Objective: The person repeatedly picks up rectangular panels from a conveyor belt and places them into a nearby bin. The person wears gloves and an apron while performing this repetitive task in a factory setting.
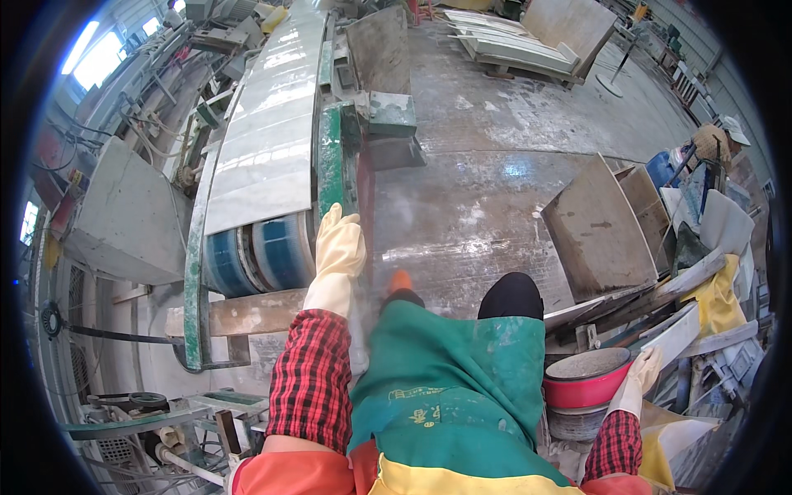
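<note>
Slabs (264, 165) lie on the conveyor (330, 157), left; a basin (587, 392) sits on a bucket (577, 425), right; stacked panels (513, 43) lie far ahead, right.

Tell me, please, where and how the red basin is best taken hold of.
Probably take the red basin by opposite sides of its rim, coming from above: it is round, its rim faces upward, and the right hand is beside its right edge.
</note>
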Demonstrator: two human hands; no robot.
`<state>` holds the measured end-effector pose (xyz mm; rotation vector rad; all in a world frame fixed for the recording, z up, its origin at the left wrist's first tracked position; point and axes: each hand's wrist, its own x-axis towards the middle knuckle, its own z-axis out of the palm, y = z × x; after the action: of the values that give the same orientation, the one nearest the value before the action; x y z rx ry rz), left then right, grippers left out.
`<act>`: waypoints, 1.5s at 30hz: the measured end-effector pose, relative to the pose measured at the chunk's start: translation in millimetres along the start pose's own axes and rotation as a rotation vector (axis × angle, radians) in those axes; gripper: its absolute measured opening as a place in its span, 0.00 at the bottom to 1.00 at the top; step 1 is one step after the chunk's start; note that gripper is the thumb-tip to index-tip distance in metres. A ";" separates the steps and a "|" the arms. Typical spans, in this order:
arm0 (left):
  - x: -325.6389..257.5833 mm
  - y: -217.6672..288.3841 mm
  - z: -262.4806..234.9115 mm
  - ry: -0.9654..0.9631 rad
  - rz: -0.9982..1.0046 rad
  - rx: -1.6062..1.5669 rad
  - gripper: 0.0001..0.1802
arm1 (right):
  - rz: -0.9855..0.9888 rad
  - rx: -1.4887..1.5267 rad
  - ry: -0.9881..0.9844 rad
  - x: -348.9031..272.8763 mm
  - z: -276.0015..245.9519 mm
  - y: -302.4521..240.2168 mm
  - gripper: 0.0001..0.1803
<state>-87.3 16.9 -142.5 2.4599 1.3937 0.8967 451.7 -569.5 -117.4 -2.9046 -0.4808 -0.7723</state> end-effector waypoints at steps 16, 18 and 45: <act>-0.5 -3.8 -3.1 -0.023 0.043 0.060 0.13 | 0.050 0.021 -0.041 -13.4 -11.3 -18.0 0.25; -0.8 -3.9 -3.9 -0.054 0.033 0.084 0.18 | 0.050 0.036 -0.041 -15.1 -14.3 -21.4 0.25; -9.1 4.4 1.3 0.130 -0.025 0.040 0.12 | 0.004 0.051 -0.212 -9.7 -16.5 -6.7 0.31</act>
<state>-86.9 7.2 -145.5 2.4467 1.4948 1.0499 433.8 -568.7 -107.9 -2.9518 -0.5054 -0.4459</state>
